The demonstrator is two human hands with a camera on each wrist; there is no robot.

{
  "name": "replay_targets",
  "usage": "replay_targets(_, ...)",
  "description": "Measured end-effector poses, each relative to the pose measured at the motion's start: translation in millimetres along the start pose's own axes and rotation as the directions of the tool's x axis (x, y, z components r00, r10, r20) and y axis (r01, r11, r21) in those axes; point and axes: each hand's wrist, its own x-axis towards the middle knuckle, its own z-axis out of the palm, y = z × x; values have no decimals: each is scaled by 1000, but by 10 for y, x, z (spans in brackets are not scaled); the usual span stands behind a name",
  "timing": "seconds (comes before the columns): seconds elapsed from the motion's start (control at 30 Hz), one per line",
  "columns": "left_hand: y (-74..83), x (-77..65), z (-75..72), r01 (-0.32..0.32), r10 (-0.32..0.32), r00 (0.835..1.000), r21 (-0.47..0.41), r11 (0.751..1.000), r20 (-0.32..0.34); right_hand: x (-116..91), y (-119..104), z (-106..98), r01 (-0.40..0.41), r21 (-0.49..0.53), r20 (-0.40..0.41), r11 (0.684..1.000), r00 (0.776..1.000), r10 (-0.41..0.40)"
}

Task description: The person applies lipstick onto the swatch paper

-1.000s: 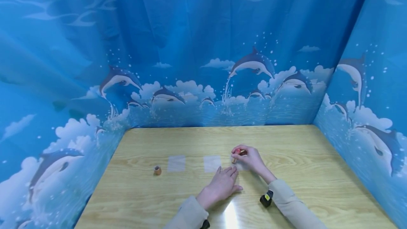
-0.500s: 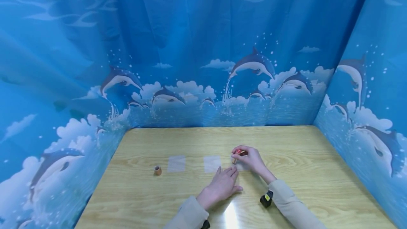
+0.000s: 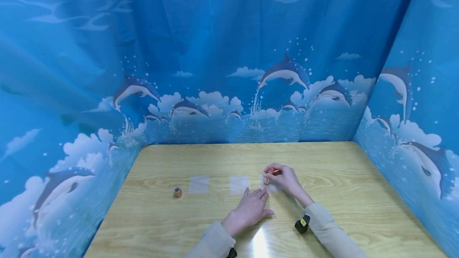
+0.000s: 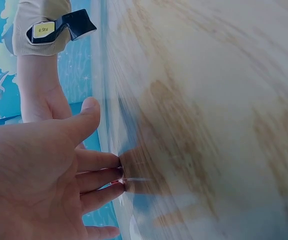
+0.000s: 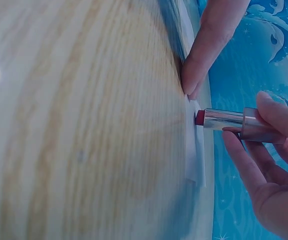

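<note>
A lipstick with a shiny metal tube and a red tip is pinched between the thumb and fingers of my right hand. It points down, and its red tip meets the rightmost white paper square in the right wrist view. My left hand lies with fingers extended, the fingertips at the near left edge of that paper. In the left wrist view, the left hand shows its palm and holds nothing. Any mark on the paper is too small to tell.
Two more white paper squares, a middle square and a left square, lie on the wooden table. A small copper-coloured open cap stands left of them. Blue dolphin curtains enclose the table's back and sides.
My right hand has shifted slightly to the right with the lipstick, its tip staying at the rightmost paper. The left hand has kept its place.
</note>
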Motion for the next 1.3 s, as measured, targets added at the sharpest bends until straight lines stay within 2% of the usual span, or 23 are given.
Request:
replay_targets(0.4, 5, -2, -8, 1, -1, 1000, -10, 1000, -3, -4, 67, -51, 8, 30, -3, 1000, 1000, -8)
replay_targets(1.0, 0, 4, 27, 1, -1, 1000, -8, 1000, -1, -11, 97, -120, -66, 49, 10, 997, 998, 66)
replay_targets(1.3, 3, 7, 22, 7, -7, 1000, -5, 1000, 5, -9, 125, -169, -54, 37, -3, 998, 999, 54)
